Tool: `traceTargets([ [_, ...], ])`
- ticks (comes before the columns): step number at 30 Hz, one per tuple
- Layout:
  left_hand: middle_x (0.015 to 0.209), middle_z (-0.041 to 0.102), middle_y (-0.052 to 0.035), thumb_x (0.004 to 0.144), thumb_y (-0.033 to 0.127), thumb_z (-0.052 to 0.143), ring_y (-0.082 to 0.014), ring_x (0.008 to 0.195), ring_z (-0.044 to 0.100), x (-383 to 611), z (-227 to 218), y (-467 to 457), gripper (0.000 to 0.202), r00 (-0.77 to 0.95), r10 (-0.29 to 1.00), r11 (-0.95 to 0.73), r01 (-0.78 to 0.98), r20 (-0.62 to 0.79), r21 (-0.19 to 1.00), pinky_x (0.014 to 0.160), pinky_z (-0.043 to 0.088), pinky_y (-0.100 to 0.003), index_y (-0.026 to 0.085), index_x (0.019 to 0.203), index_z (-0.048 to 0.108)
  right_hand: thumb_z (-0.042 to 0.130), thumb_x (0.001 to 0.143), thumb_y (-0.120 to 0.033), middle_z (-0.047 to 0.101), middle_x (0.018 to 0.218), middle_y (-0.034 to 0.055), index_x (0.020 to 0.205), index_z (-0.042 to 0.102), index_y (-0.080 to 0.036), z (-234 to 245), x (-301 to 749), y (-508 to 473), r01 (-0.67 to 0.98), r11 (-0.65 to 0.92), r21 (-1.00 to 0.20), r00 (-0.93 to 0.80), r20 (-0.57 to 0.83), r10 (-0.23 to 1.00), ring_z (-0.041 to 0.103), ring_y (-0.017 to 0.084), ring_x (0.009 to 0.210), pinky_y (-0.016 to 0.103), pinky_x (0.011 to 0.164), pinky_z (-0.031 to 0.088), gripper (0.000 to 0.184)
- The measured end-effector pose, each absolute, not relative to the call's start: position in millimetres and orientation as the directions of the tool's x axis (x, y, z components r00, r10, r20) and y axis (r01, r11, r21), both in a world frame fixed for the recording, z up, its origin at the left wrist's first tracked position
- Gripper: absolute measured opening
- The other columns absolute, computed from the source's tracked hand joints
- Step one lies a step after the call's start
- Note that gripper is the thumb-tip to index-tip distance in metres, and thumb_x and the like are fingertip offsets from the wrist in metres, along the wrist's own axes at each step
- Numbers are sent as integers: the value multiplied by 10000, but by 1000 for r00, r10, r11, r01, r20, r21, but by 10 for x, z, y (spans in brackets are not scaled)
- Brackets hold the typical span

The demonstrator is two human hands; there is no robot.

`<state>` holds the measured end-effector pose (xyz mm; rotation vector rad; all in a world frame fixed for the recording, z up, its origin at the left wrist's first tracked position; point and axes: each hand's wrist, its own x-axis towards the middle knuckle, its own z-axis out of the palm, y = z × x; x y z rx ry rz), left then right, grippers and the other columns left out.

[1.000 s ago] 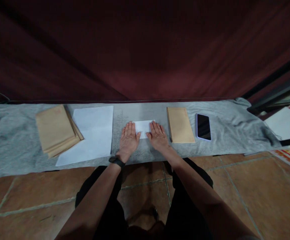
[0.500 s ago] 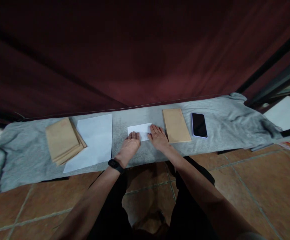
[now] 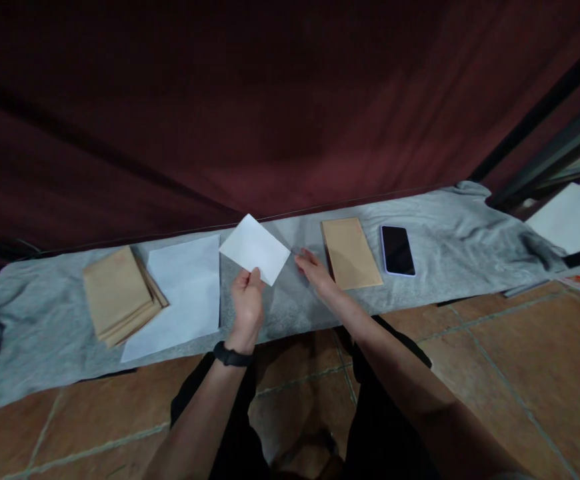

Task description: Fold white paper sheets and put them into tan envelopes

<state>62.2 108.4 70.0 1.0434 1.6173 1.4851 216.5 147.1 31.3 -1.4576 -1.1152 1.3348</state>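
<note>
My left hand [image 3: 247, 300], with a black band on its wrist, pinches the near edge of a folded white paper [image 3: 255, 249] and holds it tilted above the grey cloth [image 3: 290, 303]. My right hand [image 3: 313, 270] lies on the cloth with its fingers stretched out, just right of the paper and touching nothing else. A single tan envelope [image 3: 351, 253] lies right beside the right hand's fingertips. Left of my left hand lie flat white sheets [image 3: 180, 293] and a stack of tan envelopes [image 3: 117, 293].
A black phone [image 3: 397, 249] lies face up right of the single envelope. A dark red curtain [image 3: 270, 113] hangs right behind the cloth. Another white sheet [image 3: 567, 220] sits at the far right. Brown floor tiles [image 3: 495, 360] lie in front.
My left hand has picked the folded paper up off the cloth and tilted it. My right hand has let go and stays on the cloth.
</note>
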Motion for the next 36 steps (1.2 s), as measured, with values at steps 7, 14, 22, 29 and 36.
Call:
traceTargets([
  [7, 849, 754, 5, 775, 215, 729, -127, 826, 737, 919, 503, 895, 142, -337, 882, 83, -577, -330, 812, 910, 570, -321, 209, 785, 587, 567, 857, -185, 719, 809, -19, 992, 701, -208, 272, 1967, 1425, -4, -275, -962, -89, -273, 958, 692, 140, 702, 232, 620, 604, 192],
  [14, 848, 774, -104, 809, 263, 698, -230, 817, 761, 673, 483, 609, 141, -22, 912, 394, -243, -411, 887, 845, 615, -402, 152, 895, 710, 534, 832, -114, 590, 657, -52, 774, 637, -196, 297, 2117, 1526, 317, -251, -915, -29, -274, 961, 568, 92, 509, 158, 427, 473, 144],
  [22, 1624, 395, -160, 1024, 334, 415, -290, 1546, 283, 603, 500, 948, 516, 239, 947, -318, 789, 213, 526, 1262, 257, -520, 120, 1491, 472, 544, 864, -134, 703, 733, 1, 931, 701, -187, 368, 2185, 1512, 485, -263, -834, -97, -350, 932, 646, 152, 532, 247, 504, 549, 179],
  [29, 1673, 293, -139, 1056, 401, 303, -282, 1572, 197, 667, 174, 1045, 603, 246, 965, -259, 944, 88, 203, 1285, 161, -519, 108, 1582, 331, 511, 872, -141, 753, 1184, 113, 1405, 557, -162, 390, 2143, 1485, 792, -107, -602, -39, -224, 974, 730, 268, 1051, 352, 932, 563, 536],
  [36, 1675, 269, -178, 1050, 423, 327, -303, 1566, 217, 617, 191, 1041, 630, 201, 977, -211, 963, 78, 169, 1274, 195, -505, 80, 1578, 329, 448, 889, -148, 743, 1223, 97, 1420, 569, -166, 386, 2199, 1527, 848, -45, -528, -67, -192, 979, 720, 256, 1067, 343, 938, 551, 545],
])
